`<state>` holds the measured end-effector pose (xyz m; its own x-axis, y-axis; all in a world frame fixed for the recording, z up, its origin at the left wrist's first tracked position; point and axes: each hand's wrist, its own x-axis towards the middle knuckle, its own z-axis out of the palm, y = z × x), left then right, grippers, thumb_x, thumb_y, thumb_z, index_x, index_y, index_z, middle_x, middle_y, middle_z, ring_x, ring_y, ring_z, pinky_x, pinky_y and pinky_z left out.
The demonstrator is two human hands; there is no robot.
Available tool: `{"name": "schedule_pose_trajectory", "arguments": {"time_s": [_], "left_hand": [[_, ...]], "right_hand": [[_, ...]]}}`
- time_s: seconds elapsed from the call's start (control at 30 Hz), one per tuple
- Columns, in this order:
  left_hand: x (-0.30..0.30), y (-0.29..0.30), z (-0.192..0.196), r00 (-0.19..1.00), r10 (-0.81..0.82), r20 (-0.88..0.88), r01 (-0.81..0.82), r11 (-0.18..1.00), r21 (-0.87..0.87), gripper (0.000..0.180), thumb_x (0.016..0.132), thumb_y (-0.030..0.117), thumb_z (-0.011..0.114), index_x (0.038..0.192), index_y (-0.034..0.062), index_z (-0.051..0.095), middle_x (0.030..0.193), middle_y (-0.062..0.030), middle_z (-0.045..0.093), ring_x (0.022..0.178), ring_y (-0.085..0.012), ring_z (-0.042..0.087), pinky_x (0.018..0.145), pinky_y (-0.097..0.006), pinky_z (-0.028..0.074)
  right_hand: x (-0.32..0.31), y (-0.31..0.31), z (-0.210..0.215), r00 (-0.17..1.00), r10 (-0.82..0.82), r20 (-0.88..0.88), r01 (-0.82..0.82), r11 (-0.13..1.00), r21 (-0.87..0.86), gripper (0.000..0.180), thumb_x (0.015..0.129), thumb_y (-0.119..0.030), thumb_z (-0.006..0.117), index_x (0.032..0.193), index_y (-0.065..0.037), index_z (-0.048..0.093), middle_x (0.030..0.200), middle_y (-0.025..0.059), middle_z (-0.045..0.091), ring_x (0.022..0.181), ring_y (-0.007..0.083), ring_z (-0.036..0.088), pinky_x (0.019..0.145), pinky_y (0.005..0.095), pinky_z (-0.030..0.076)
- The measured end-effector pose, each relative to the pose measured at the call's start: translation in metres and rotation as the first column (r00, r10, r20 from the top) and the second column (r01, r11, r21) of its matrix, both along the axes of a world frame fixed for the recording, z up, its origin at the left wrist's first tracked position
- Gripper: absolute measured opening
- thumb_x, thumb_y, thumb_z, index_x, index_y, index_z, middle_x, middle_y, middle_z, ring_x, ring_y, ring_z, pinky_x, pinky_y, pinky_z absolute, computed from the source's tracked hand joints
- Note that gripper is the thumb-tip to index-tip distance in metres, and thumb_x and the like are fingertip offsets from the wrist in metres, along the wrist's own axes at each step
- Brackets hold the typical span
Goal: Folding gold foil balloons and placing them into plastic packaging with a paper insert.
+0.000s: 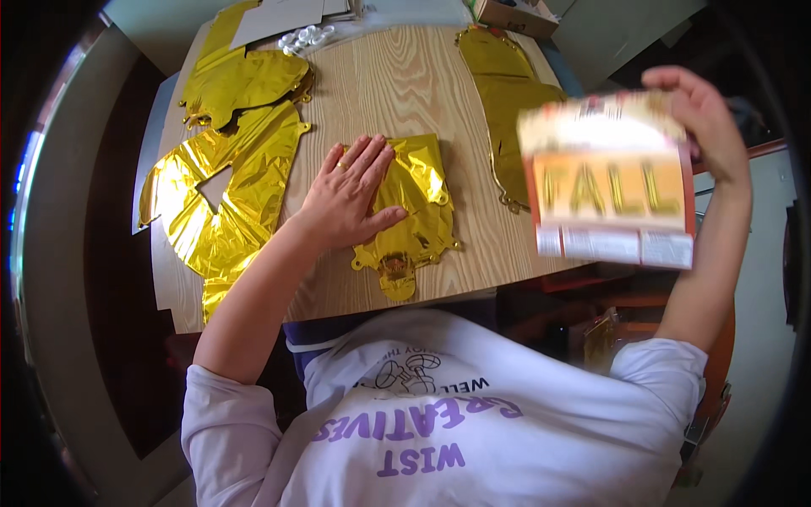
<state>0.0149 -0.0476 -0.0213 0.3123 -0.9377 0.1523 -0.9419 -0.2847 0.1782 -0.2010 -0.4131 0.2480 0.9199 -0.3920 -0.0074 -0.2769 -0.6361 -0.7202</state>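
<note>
My left hand lies flat on a folded gold foil balloon near the table's front edge, fingers stretched out and slightly apart. At the right, my right hand grips a printed cardboard package insert by its upper right corner and holds it up off the table. The card is cream and orange, with a picture of gold letter balloons and pale label boxes along its bottom; it is a little blurred. Part of my right fingers is hidden behind it.
A flat gold foil balloon with a diamond-shaped hole lies at the left. Another gold balloon lies behind it, and a long one at the right. White small pieces, grey sheets and a cardboard box sit at the back.
</note>
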Motion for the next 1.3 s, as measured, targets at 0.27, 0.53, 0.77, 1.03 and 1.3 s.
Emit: {"name": "schedule_pose_trajectory", "arguments": {"time_s": [0.27, 0.53, 0.77, 1.03, 1.3], "left_hand": [[-0.031, 0.011, 0.008, 0.999, -0.036, -0.026, 0.035, 0.998, -0.047, 0.094, 0.094, 0.068, 0.049, 0.156, -0.0002, 0.032, 0.163, -0.0195, 0.032, 0.153, -0.0347, 0.025, 0.125, -0.052, 0.014], [-0.067, 0.039, 0.019, 0.995, -0.029, -0.094, 0.03, 0.999, 0.014, 0.092, 0.096, 0.067, 0.046, 0.158, 0.0014, 0.029, 0.165, -0.0194, 0.026, 0.155, -0.0338, 0.021, 0.125, -0.051, 0.01], [-0.083, 0.058, 0.014, 0.995, -0.036, -0.093, 0.033, 0.999, -0.032, 0.092, 0.095, 0.067, 0.047, 0.158, 0.0019, 0.03, 0.166, -0.0193, 0.025, 0.155, -0.0336, 0.021, 0.125, -0.051, 0.01], [-0.094, 0.06, 0.014, 0.994, -0.104, -0.032, 0.104, 0.994, -0.023, 0.093, 0.095, 0.069, 0.046, 0.158, 0.0033, 0.03, 0.166, -0.0193, 0.025, 0.155, -0.037, 0.018, 0.125, -0.053, 0.01], [-0.095, 0.062, 0.017, 0.994, -0.106, -0.015, 0.106, 0.994, -0.035, 0.096, 0.094, 0.072, 0.046, 0.159, 0.0039, 0.029, 0.165, -0.0209, 0.024, 0.155, -0.0387, 0.017, 0.125, -0.054, 0.009]], "right_hand": [[0.262, 0.074, -0.092, 0.979, 0.149, -0.135, -0.199, 0.601, -0.774, 0.017, 0.072, -0.006, 0.063, 0.079, 0.005, 0.074, 0.078, 0.0307, 0.068, 0.075, 0.0416, 0.072, 0.069, 0.0469, 0.058], [0.303, 0.179, -0.214, 0.924, 0.212, -0.319, -0.252, 0.964, -0.089, 0.027, 0.09, -0.021, 0.069, 0.095, 0.005, 0.069, 0.072, 0.0101, 0.073, 0.056, 0.0186, 0.07, 0.059, 0.0335, 0.057], [0.137, 0.168, -0.187, 0.873, 0.46, -0.163, -0.481, 0.868, -0.124, 0.023, 0.09, -0.019, 0.073, 0.101, 0.001, 0.069, 0.083, 0.0077, 0.072, 0.075, 0.0155, 0.067, 0.07, 0.0322, 0.054], [0.07, 0.164, -0.188, 0.835, 0.361, -0.416, -0.379, 0.924, 0.042, 0.027, 0.083, -0.014, 0.079, 0.1, 0.004, 0.067, 0.081, 0.0067, 0.069, 0.076, 0.0123, 0.063, 0.069, 0.0303, 0.051], [0.084, 0.157, -0.185, 0.649, 0.566, -0.508, -0.437, 0.824, 0.36, 0.024, 0.086, -0.02, 0.079, 0.096, 0.0, 0.071, 0.082, -0.0001, 0.068, 0.077, 0.0086, 0.062, 0.072, 0.0266, 0.05]]}}
